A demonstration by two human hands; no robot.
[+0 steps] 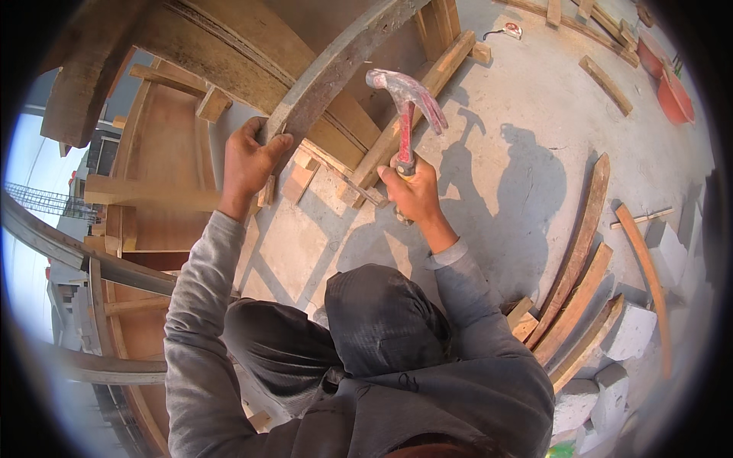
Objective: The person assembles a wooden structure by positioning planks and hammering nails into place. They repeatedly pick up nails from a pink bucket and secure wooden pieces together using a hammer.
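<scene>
A claw hammer with a worn red and whitish head is held upright by its handle in my right hand, fingers wrapped round the grip. Its head is raised in the air beside a wooden form. My left hand grips the near end of a long grey timber beam, thumb on one side and fingers curled round the other. That beam slants away toward the top. Beneath it stand wooden panels with a lighter timber batten along their right side. No nail can be made out.
Several loose timber strips lie at the right, with pale blocks beyond them. A tape measure rests on the concrete floor at the top. Red tubs stand far right. Plywood formwork rises at the left.
</scene>
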